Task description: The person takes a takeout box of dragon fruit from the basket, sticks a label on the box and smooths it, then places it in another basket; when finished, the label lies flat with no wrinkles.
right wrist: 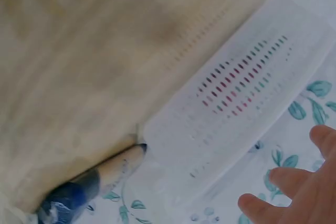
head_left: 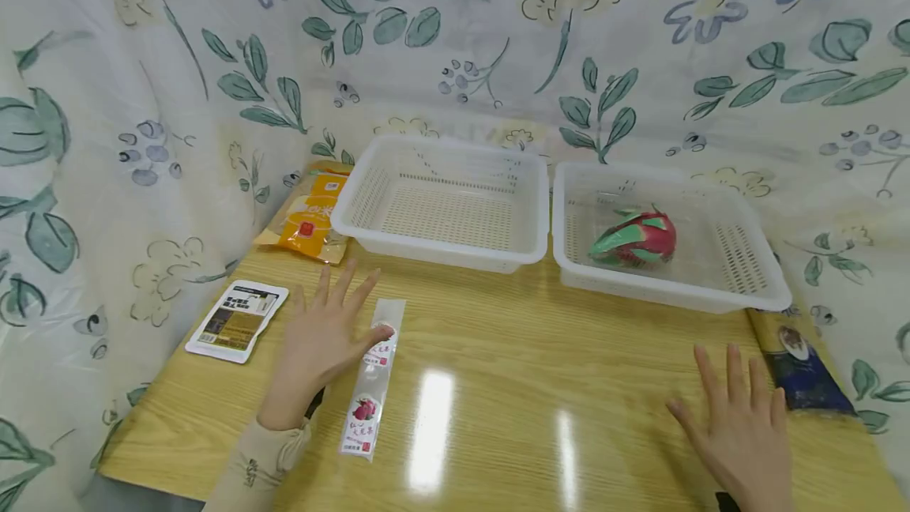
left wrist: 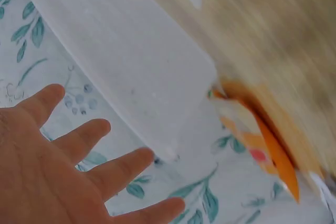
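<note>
On the far left of the wooden table (head_left: 498, 385) lies a flat white card packet with a dark and brown label (head_left: 238, 320), face up, near the table's left edge. Behind it, at the back left corner, an orange and yellow plastic snack bag (head_left: 311, 220) rests beside the left-hand white perforated plastic basket (head_left: 370, 204); the left wrist view shows the bag's orange edge just past that basket's corner.

The left hand (head_left: 323, 342) lies palm down with fingers spread and straight, gripping nothing. Its thumb tip touches the upper part of a long, narrow clear plastic sachet with a red fruit print (head_left: 371, 378), which lies flat on the table, running lengthwise away from the near edge.

The right-hand white perforated plastic basket (head_left: 753, 291) stands just beside the first and holds a red dragon fruit with green scales (head_left: 634, 239) near its middle.

The right hand (head_left: 742, 429) is flat and open, fingers spread, holding nothing. Just beside its outer edge, a dark blue printed packet (head_left: 799, 362) lies along the table's right side, its far end touching the right basket's near corner.
</note>
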### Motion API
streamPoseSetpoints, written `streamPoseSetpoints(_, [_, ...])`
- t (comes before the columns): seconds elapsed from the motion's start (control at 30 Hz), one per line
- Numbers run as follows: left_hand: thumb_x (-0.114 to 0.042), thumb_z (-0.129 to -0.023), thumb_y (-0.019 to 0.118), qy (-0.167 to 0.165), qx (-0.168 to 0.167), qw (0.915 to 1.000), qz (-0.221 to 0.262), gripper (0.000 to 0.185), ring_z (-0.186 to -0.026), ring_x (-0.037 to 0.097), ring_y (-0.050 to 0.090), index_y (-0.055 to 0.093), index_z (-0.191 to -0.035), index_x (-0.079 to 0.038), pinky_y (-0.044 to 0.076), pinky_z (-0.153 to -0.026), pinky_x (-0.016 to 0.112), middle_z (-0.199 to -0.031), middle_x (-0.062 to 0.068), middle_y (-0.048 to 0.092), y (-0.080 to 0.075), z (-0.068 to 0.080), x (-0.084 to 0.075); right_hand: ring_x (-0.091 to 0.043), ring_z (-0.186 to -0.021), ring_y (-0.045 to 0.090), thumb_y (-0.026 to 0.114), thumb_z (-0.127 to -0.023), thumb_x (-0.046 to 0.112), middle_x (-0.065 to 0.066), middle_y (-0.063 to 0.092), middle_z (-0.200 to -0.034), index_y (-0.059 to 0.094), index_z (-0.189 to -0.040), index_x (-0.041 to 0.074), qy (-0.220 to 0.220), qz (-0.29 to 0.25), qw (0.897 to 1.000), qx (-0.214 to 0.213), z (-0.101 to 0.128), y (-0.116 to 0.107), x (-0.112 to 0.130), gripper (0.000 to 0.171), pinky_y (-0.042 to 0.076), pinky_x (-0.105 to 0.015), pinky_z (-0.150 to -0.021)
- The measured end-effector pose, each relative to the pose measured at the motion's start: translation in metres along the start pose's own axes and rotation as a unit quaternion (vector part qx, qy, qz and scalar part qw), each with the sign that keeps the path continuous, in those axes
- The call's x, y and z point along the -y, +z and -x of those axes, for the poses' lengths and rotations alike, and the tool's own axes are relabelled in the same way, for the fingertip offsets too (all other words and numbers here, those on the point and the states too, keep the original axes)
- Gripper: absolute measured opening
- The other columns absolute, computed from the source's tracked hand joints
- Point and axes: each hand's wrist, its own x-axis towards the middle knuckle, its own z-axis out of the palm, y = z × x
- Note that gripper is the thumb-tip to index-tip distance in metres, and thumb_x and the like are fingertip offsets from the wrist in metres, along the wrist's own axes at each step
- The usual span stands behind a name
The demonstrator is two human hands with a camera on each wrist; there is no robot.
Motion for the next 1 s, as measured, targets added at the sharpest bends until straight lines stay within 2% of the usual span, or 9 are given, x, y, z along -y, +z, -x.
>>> streamPoseSetpoints(0.17, [-0.063,-0.087,0.055,0.034,-0.006,0.9988,0.034,0.08,-0.141,0.043,0.033,0.028,-0.153,-0.026,0.027,-0.107,0.072,-0.16,0.013,0.026,0.0,-0.026,-0.028,-0.048,-0.147,-0.008,0.048,-0.096,0.053,-0.021,-0.007,-0.162,0.002,-0.157,0.026,-0.008,-0.015,1.0,-0.018,-0.013,-0.01,0.0,0.081,-0.001,-0.075,-0.109])
streamPoseSetpoints(0.27, [-0.061,-0.09,0.053,0.06,0.0,0.9956,0.072,0.079,-0.141,0.04,0.036,0.025,-0.154,-0.026,0.029,-0.109,0.068,-0.162,0.009,0.021,0.0,-0.04,-0.047,-0.047,-0.147,-0.008,0.046,-0.098,0.052,-0.021,-0.007,-0.162,0.003,-0.157,0.024,-0.014,-0.03,0.999,-0.025,-0.025,-0.015,0.0,0.079,0.0,-0.076,-0.109])
streamPoseSetpoints(0.37, [-0.061,-0.092,0.049,0.089,0.012,0.9899,0.11,0.079,-0.138,0.038,0.041,0.017,-0.156,-0.027,0.037,-0.107,0.062,-0.162,0.008,0.02,0.001,-0.052,-0.067,-0.048,-0.148,-0.003,0.044,-0.099,0.051,-0.02,-0.004,-0.163,0.005,-0.157,0.023,-0.022,-0.041,0.998,-0.035,-0.04,-0.019,-0.001,0.076,0.008,-0.077,-0.107])
streamPoseSetpoints(0.5, [-0.062,-0.093,0.046,0.129,0.021,0.9781,0.162,0.079,-0.134,0.038,0.046,0.019,-0.156,-0.023,0.053,-0.09,0.052,-0.161,0.008,0.025,0.006,-0.066,-0.096,-0.052,-0.145,0.009,0.043,-0.099,0.051,-0.024,0.008,-0.161,0.009,-0.157,0.021,-0.034,-0.049,0.997,-0.057,-0.062,-0.025,-0.006,0.074,0.015,-0.074,-0.108])
streamPoseSetpoints(0.63, [-0.068,-0.092,0.037,0.161,0.03,0.9617,0.22,0.081,-0.134,0.038,0.046,0.021,-0.156,-0.021,0.052,-0.093,0.051,-0.16,0.008,0.027,0.012,-0.076,-0.126,-0.055,-0.141,0.015,0.04,-0.101,0.05,-0.03,0.016,-0.157,0.014,-0.157,0.015,-0.047,-0.066,0.995,-0.058,-0.086,-0.033,-0.009,0.071,0.017,-0.072,-0.107])
streamPoseSetpoints(0.7, [-0.074,-0.089,0.028,0.17,0.036,0.9531,0.248,0.085,-0.138,0.037,0.042,0.02,-0.156,-0.021,0.043,-0.105,0.054,-0.161,0.008,0.026,0.016,-0.079,-0.139,-0.056,-0.141,0.014,0.039,-0.102,0.048,-0.032,0.016,-0.156,0.014,-0.156,0.013,-0.05,-0.093,0.994,-0.037,-0.099,-0.038,-0.009,0.069,0.017,-0.074,-0.106])
streamPoseSetpoints(0.87, [-0.081,-0.081,0.014,0.176,0.056,0.9199,0.346,0.098,-0.146,0.031,0.029,0.019,-0.156,-0.019,0.032,-0.115,0.053,-0.162,0.009,0.023,0.028,-0.088,-0.167,-0.055,-0.142,0.009,0.032,-0.104,0.045,-0.033,0.009,-0.157,0.01,-0.157,0.01,-0.044,-0.147,0.987,0.036,-0.127,-0.053,-0.006,0.067,0.012,-0.073,-0.108])
streamPoseSetpoints(0.93, [-0.081,-0.081,0.014,0.175,0.057,0.9056,0.382,0.099,-0.148,0.031,0.025,0.019,-0.155,-0.016,0.029,-0.117,0.053,-0.162,0.01,0.021,0.034,-0.092,-0.179,-0.057,-0.141,0.011,0.031,-0.104,0.045,-0.034,0.01,-0.157,0.01,-0.156,0.008,-0.044,-0.157,0.985,0.051,-0.138,-0.059,-0.005,0.067,0.012,-0.072,-0.109])
streamPoseSetpoints(1.0, [-0.082,-0.081,0.014,0.172,0.054,0.8966,0.405,0.099,-0.148,0.031,0.023,0.02,-0.155,-0.015,0.027,-0.118,0.053,-0.162,0.01,0.02,0.04,-0.095,-0.19,-0.058,-0.141,0.01,0.029,-0.105,0.045,-0.034,0.009,-0.157,0.009,-0.156,0.006,-0.042,-0.171,0.982,0.068,-0.15,-0.065,-0.005,0.067,0.011,-0.072,-0.11])
